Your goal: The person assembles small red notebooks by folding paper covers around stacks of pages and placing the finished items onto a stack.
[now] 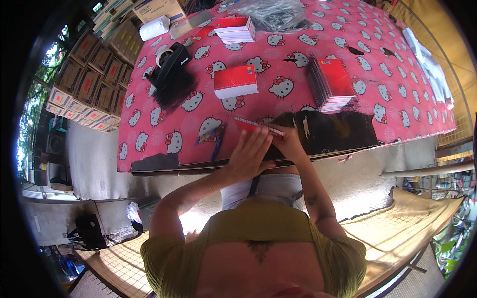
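A small red notebook (275, 130) is tilted up at the table's near edge, its dotted binding edge facing away from me. My right hand (292, 145) is closed on its right end. My left hand (251, 151) lies against its near side with the fingers stretched out straight. Left of the hands lies a slim blue-handled tool (217, 144), its exact kind unclear. Beyond the hands sits a short stack of red notebooks (235, 82). To the right stands a taller stack of red notebooks with black spiral binding (332, 82).
The table (189, 121) has a pink cat-print cover, torn to black near me. On it are a black tape dispenser (169, 64), another red notebook stack (235, 31) and clear plastic wrap (271, 15). Cardboard boxes (89, 74) are piled at left. White cloth (430, 69) hangs at right.
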{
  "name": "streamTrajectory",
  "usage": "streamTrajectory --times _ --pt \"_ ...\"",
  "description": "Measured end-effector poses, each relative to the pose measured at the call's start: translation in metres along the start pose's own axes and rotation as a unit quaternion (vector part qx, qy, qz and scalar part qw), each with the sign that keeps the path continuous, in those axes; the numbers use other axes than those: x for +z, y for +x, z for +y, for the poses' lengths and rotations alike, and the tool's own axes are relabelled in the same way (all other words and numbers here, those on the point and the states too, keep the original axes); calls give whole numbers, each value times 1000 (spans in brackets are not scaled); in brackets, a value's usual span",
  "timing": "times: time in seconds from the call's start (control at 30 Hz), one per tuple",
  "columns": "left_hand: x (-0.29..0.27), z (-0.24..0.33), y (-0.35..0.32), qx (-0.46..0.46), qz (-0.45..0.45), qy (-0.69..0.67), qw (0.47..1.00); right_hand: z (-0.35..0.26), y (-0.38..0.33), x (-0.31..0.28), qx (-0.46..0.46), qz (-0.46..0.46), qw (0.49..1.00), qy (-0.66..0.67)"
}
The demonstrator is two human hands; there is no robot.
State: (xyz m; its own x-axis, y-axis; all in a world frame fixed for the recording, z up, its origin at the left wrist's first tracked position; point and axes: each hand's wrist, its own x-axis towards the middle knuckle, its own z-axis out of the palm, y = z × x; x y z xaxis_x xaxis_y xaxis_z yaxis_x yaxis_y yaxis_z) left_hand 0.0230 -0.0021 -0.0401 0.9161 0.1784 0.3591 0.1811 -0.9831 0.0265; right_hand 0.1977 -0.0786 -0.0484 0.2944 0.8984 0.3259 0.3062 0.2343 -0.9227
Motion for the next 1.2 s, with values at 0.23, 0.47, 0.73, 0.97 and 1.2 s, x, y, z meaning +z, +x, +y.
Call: streamTrajectory --times 0.23,0.47,0.73,0.97,1.2 --pt "16 -2 -3 27 48 1 998 10 0 2 15 -6 1000 -23" --pt "-7 5 18 -16 64 -26 998 2 1 1 60 -18 997 -42" --pt "-28 -27 43 -45 113 -167 978 -27 -1 -22 -9 -21 999 -45" --pt "-25 -24 46 -53 151 -188 969 -31 4 -58 56 -95 994 -11" --pt "-40 -21 43 -53 99 -153 982 -35 13 -44 -15 -37 991 -126"
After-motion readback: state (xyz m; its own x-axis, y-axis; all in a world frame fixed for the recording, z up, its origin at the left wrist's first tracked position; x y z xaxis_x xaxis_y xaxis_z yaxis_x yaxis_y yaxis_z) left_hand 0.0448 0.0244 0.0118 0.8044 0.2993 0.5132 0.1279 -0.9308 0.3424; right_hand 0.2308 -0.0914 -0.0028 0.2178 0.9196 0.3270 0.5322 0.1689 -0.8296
